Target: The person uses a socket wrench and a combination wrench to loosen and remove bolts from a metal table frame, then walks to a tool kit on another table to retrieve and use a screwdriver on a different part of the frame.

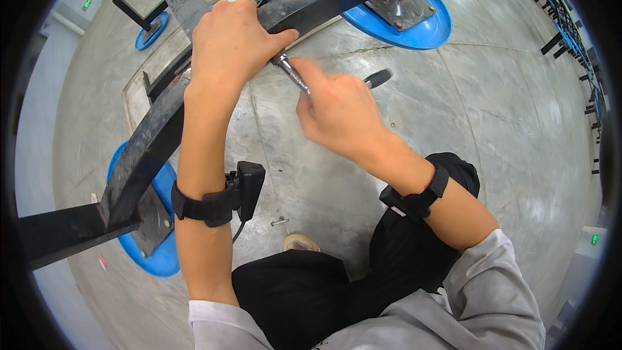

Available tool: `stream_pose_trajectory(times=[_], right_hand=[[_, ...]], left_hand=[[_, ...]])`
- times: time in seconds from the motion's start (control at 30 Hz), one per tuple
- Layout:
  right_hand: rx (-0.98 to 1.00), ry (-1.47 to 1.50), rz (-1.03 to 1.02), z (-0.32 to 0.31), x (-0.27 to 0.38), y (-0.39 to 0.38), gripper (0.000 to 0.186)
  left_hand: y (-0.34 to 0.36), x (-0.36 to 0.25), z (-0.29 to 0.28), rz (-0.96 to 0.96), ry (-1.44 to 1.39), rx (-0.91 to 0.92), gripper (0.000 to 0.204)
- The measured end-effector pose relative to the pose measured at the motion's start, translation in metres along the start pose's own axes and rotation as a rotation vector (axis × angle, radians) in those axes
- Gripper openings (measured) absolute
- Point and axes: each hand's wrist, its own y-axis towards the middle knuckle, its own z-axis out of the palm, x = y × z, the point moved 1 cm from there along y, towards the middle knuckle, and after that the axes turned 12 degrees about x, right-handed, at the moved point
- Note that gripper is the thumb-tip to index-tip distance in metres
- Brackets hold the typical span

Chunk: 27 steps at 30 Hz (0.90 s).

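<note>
A black metal beam [324,1] curves across the upper part of the view. My left hand [227,45] is closed over it, fingers over the far side and thumb lying toward the right; its fingertips are hidden. Close by on the right, my right hand [340,110] grips a socket wrench. The chrome shaft [295,76] of the wrench runs up to the beam's near side beside my left thumb. Its dark handle end [379,79] sticks out, blurred, past my right knuckles. What the wrench's tip meets is hidden under my left hand.
Blue round discs, one at the upper right [431,26] and one at the left [159,262], lie under the frame's bolted foot plates. A small bolt [280,221] lies on the grey concrete floor near my shoe [301,242]. Black metal frames [560,35] line the far right.
</note>
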Motion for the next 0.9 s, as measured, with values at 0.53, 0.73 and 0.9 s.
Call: stream_pose_trajectory(times=[0.53, 0.73, 0.9], right_hand=[[0.142, 1.309, 0.345, -0.005, -0.006, -0.001, 0.037], [-0.016, 0.006, -0.005, -0.001, -0.001, 0.001, 0.039], [-0.016, 0.079, 0.008, -0.004, -0.002, 0.002, 0.04]], left_hand=[[-0.004, -0.006, -0.005, 0.023, 0.002, -0.016, 0.051], [-0.003, -0.009, -0.007, 0.01, -0.003, -0.022, 0.051], [-0.003, -0.011, -0.007, 0.03, 0.029, -0.051, 0.05]])
